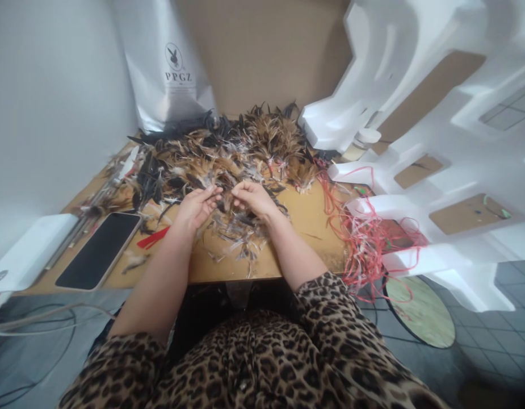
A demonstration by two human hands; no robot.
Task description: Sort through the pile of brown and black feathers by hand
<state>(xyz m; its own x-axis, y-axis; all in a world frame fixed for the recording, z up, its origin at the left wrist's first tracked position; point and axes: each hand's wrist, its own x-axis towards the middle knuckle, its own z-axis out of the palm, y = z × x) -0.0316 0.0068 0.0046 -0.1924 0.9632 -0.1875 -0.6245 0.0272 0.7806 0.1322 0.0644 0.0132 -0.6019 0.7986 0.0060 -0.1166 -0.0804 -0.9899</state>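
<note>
Brown and black feathers (194, 162) lie heaped across the wooden table. My left hand (199, 207) is over the near side of the heap, palm turned partly up. Its thumb and fingers are pinched together, and what is between them is too small to make out. Just to the right, my right hand (252, 199) has its fingertips pinched, with a brown feather (227, 200) seeming to hang from them. A small gap separates the two hands. Loose grey-brown feathers (239, 230) are scattered on the table below them.
A phone (99, 250), a white power bank (30, 250) with a cable and a red strip (152, 238) are at left. Behind stands a silver bag (168, 96). Pink strings (366, 244) tangle at right beside white foam pieces (449, 165); a round stool (421, 309) is below.
</note>
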